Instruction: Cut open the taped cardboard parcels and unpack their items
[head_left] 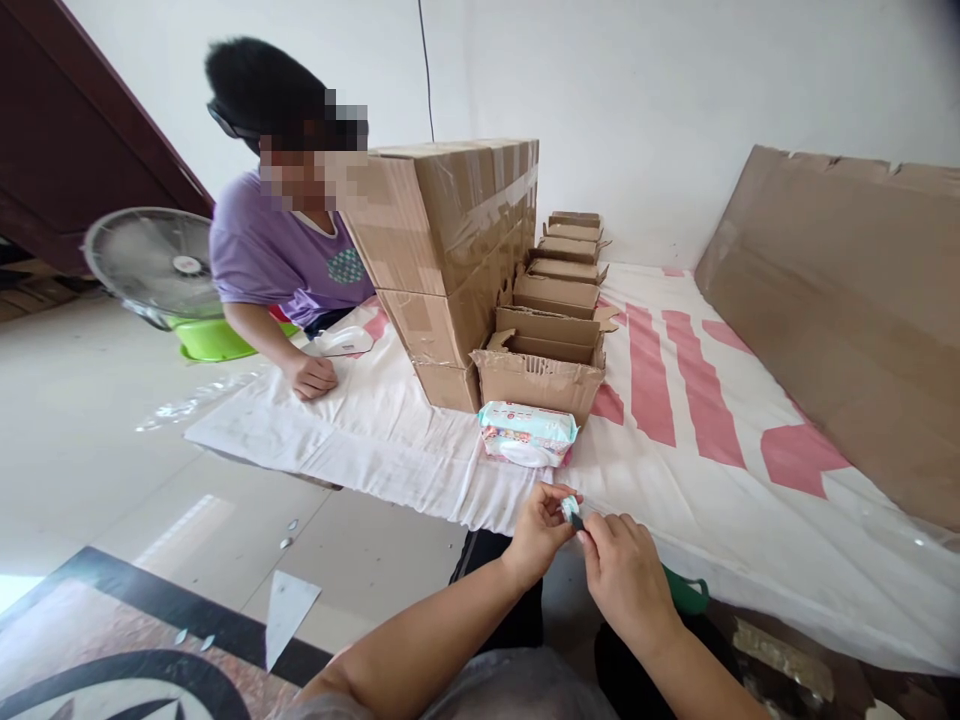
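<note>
My left hand [536,530] pinches a small light-blue and white piece [569,506] just in front of the table edge. What kind of thing it is, I cannot make out. My right hand [626,565] meets it from the right, its fingers closed on a small dark flat tool [577,522] whose tip touches the piece. Most of that tool is hidden by my fingers. Just beyond my hands, a pack of wet wipes [527,435] with a white lid lies on the cloth-covered table [675,520].
Taped cartons [465,220] stand stacked behind the wipes. A row of open cardboard boxes [540,375] runs back beside them. On the right leans a large cardboard sheet [847,300]. A person in a purple shirt [285,250] sits at left, near a fan [154,260].
</note>
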